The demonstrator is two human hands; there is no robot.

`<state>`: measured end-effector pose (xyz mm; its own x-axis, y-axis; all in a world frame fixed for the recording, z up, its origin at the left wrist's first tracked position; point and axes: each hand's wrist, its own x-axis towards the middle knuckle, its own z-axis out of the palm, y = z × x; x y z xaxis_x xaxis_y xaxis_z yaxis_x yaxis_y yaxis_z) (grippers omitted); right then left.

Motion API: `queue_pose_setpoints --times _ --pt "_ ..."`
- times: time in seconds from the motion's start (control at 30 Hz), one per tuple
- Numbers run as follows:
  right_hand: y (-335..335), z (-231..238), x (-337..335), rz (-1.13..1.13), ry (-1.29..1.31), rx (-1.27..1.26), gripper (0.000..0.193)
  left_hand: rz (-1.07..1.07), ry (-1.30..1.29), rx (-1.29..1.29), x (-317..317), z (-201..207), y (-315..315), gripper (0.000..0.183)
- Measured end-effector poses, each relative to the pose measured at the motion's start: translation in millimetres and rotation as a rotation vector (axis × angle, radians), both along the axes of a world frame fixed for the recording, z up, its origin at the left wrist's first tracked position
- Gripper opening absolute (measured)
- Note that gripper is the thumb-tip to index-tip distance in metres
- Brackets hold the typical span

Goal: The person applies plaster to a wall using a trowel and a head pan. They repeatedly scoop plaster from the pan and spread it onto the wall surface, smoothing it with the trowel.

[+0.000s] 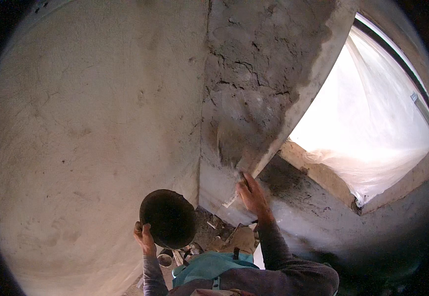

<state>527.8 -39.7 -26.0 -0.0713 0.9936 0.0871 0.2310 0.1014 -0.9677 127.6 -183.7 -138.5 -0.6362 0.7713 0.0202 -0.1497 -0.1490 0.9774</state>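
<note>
My left hand (145, 238) is closed on the rim of a dark round bowl (168, 218). The bowl's inside is too dark to tell what it holds. Higher up and to the right, my right hand (252, 193) is closed round the handle of a trowel (230, 140), whose blade is smeared by motion. The blade is at the lower part of a strip of wet grey plaster (254, 64), which looks rough, cracked and lumpy. A paler bare edge (318, 74) runs along the plaster's right side.
A smooth pale wall (91, 123) fills the left and meets the plastered strip at a corner. On the right, translucent plastic sheeting (372, 118) covers a bright window opening above a rough sill (318, 182). Below are a small bucket (164, 259) and scattered debris (209, 227).
</note>
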Motion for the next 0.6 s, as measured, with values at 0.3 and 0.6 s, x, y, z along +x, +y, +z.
queue_pose_setpoints --times 0.3,0.6 --pt "160.1 52.6 -41.8 -0.325 -0.03 0.264 0.057 0.069 -0.033 0.025 -11.8 -10.9 -9.0 0.03" --pt "239.3 44.8 -62.3 -0.343 -0.44 0.506 0.068 -0.006 0.02 -0.03 -20.5 -19.3 -22.2 0.019"
